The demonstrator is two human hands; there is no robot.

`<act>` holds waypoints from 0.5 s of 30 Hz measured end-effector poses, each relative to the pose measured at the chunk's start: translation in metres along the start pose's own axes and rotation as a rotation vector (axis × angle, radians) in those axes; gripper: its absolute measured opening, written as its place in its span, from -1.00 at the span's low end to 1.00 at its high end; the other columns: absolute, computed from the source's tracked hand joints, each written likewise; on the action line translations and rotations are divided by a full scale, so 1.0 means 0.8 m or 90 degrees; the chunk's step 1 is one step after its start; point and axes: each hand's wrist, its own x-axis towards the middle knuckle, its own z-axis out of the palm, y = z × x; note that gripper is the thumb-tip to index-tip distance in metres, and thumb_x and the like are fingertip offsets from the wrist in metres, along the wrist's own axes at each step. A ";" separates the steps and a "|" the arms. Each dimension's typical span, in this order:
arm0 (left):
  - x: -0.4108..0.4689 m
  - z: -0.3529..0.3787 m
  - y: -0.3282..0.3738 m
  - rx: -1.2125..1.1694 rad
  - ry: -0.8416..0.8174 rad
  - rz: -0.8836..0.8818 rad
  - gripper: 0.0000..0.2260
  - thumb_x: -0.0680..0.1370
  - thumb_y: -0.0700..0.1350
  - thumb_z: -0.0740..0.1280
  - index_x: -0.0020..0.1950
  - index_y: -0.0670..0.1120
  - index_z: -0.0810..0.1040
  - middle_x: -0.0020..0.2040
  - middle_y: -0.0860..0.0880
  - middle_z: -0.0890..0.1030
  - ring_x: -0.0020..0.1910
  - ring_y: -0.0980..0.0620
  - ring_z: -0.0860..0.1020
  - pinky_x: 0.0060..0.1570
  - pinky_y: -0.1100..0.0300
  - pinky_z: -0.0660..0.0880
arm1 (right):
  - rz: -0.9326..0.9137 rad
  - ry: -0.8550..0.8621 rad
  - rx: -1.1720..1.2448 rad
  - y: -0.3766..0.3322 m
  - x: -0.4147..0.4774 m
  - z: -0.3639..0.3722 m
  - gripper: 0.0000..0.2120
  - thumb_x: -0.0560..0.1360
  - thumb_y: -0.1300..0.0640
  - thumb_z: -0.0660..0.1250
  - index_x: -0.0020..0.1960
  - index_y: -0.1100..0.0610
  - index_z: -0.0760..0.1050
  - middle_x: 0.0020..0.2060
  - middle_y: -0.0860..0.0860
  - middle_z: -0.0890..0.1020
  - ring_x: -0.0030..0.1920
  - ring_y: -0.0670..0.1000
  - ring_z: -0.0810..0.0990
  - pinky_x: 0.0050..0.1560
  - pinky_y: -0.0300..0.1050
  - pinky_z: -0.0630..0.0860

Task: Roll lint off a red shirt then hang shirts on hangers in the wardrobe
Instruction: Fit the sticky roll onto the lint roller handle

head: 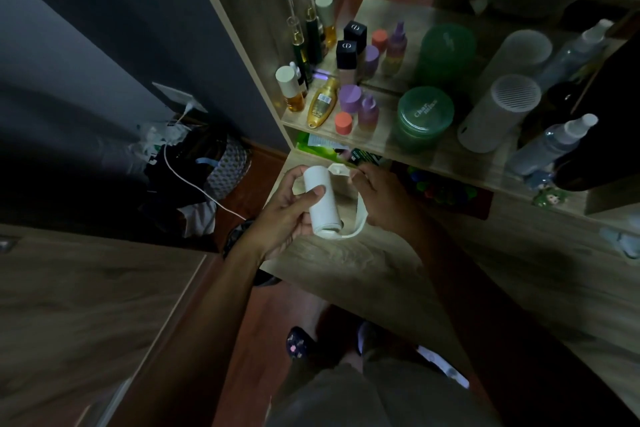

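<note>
Lint roller (320,204): white, over wood dresser top (346,263), below-left of green jar (425,113).
L hand (289,215): wrapped round roller body.
R hand (382,199): grips roller's white handle, also below jar.

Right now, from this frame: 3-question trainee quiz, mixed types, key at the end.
1. Multiple choice: which hand wraps the white cylinder of the lint roller? A left, B right, C neither.
2. True or false: the green jar on the shelf has its lid off.
3. Short answer: how many hands touch the lint roller?
Key: 1 A, the left hand. 2 False, the lid is on. 3 Two; the right hand holds the white handle loop.
</note>
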 end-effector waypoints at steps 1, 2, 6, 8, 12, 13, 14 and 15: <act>-0.001 0.000 -0.001 -0.003 -0.003 -0.001 -0.62 0.63 -0.14 0.33 0.42 0.03 0.33 0.08 -0.23 0.63 0.04 -0.25 0.64 -0.05 -0.13 0.66 | 0.000 -0.008 0.010 -0.001 0.000 -0.001 -0.71 0.68 0.04 0.08 0.15 0.20 0.48 -0.22 0.01 0.51 -0.10 0.18 0.59 -0.13 -0.11 0.40; -0.003 0.001 -0.001 -0.006 -0.005 -0.003 -0.63 0.64 -0.14 0.32 0.41 0.04 0.34 0.06 -0.23 0.64 0.03 -0.23 0.65 -0.06 -0.11 0.66 | -0.002 -0.009 0.011 -0.001 0.000 -0.001 -0.71 0.68 0.04 0.08 0.13 0.20 0.48 -0.25 0.00 0.49 -0.12 0.19 0.59 -0.15 -0.11 0.40; -0.004 0.003 -0.002 -0.002 -0.002 0.000 -0.67 0.64 -0.16 0.31 0.38 0.03 0.35 0.01 -0.17 0.65 -0.01 -0.20 0.66 -0.05 -0.18 0.64 | -0.003 0.040 0.006 -0.002 -0.006 0.004 -0.78 0.68 0.08 0.15 0.10 0.19 0.50 -0.09 0.02 0.46 -0.06 -0.01 0.46 -0.08 -0.15 0.35; -0.004 0.001 -0.004 0.002 0.000 -0.007 -0.64 0.63 -0.15 0.35 0.37 0.07 0.36 0.06 -0.22 0.63 0.04 -0.25 0.63 0.06 -0.35 0.57 | -0.028 0.046 -0.031 0.000 -0.005 0.008 -0.74 0.68 0.10 0.14 0.09 0.26 0.51 -0.11 0.11 0.51 -0.07 0.08 0.50 -0.09 -0.18 0.31; -0.006 -0.002 -0.004 0.033 -0.014 -0.020 -0.66 0.60 -0.16 0.38 0.32 0.12 0.44 0.08 -0.26 0.61 0.04 -0.25 0.62 0.13 -0.55 0.42 | -0.006 0.007 -0.029 0.001 0.000 0.012 -0.72 0.68 0.06 0.10 0.07 0.21 0.50 -0.16 0.08 0.56 -0.06 0.15 0.57 -0.08 -0.15 0.36; -0.008 -0.003 -0.003 0.043 -0.022 -0.021 -0.65 0.59 -0.15 0.39 0.32 0.12 0.44 0.10 -0.29 0.60 0.06 -0.26 0.62 0.12 -0.55 0.42 | -0.016 0.001 -0.033 0.000 0.000 0.014 -0.72 0.68 0.06 0.10 0.06 0.21 0.50 -0.17 0.06 0.54 -0.09 0.15 0.56 -0.08 -0.14 0.37; -0.009 -0.004 -0.002 0.056 -0.028 -0.020 -0.63 0.58 -0.13 0.41 0.34 0.12 0.44 0.12 -0.34 0.61 0.09 -0.29 0.62 0.11 -0.55 0.43 | -0.025 -0.005 -0.036 -0.002 -0.001 0.015 -0.72 0.68 0.06 0.10 0.06 0.21 0.50 -0.18 0.05 0.53 -0.12 0.12 0.53 -0.08 -0.14 0.36; -0.010 -0.006 -0.002 0.073 -0.030 -0.015 -0.60 0.57 -0.11 0.43 0.36 0.13 0.43 0.15 -0.36 0.61 0.12 -0.32 0.62 0.11 -0.53 0.45 | -0.028 -0.009 -0.031 -0.003 -0.002 0.016 -0.72 0.68 0.07 0.09 0.07 0.21 0.50 -0.19 0.03 0.51 -0.15 0.08 0.50 -0.09 -0.15 0.34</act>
